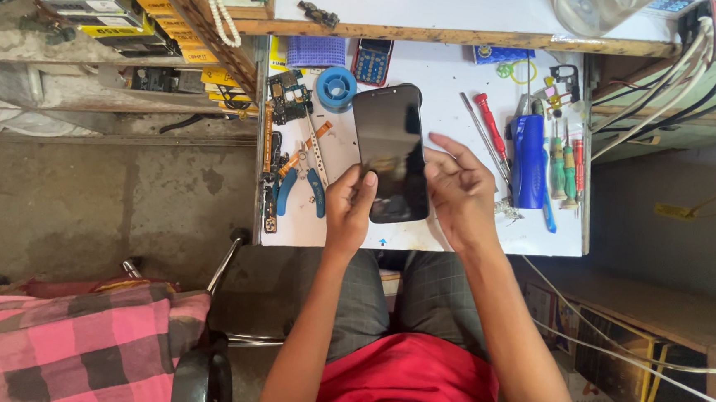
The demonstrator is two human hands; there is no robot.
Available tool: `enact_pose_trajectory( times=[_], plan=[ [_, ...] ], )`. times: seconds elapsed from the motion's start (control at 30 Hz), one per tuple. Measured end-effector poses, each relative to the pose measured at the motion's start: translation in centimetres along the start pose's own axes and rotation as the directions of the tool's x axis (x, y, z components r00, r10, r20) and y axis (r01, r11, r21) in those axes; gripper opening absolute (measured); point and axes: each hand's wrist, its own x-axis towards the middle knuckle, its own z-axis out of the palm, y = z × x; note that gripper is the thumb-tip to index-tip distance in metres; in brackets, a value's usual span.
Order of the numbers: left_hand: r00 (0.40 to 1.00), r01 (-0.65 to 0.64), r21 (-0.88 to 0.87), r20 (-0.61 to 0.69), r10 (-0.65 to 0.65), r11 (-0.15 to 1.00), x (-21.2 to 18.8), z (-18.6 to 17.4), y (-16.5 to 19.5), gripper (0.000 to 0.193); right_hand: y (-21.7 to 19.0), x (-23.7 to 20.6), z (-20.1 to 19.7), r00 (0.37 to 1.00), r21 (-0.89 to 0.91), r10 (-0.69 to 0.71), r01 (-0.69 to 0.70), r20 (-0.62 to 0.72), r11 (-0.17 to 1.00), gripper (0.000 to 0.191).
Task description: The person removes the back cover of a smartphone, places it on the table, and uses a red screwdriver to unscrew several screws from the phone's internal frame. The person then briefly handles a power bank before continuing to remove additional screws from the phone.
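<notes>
A black smartphone [390, 149] with a dark screen is held above a small white worktable [456, 83]. My left hand [347, 209] grips its lower left edge, the thumb lying on the glass. My right hand [458, 190] is at the phone's right edge, fingers spread and lightly curled, fingertips touching or just off the side; I cannot tell which.
On the table lie blue-handled pliers [303, 185], a circuit board [288, 96], a blue tape roll [336, 88], a small keypad phone [372, 61], a red screwdriver [490, 125], a blue cylindrical tool [529, 160] and several small screwdrivers [565, 166]. White cables [672, 71] hang at right. A pink checked cloth [76, 341] lies lower left.
</notes>
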Motion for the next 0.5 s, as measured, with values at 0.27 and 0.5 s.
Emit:
enact_pose_trajectory(
  times=[0.27, 0.5],
  plan=[
    [0.996, -0.050, 0.010, -0.074, 0.050, 0.999, 0.0, -0.5, -0.7, 0.025, 0.7, 0.6, -0.7, 0.992, -0.183, -0.085, 0.067, -0.090, 0.981, 0.034],
    [0.994, -0.048, 0.009, -0.102, 0.048, 0.999, 0.1, -0.4, -0.6, 0.036, 1.1, 0.0, -1.4, 0.959, -0.416, -0.187, 0.084, -0.214, 0.906, 0.014]
  ],
)
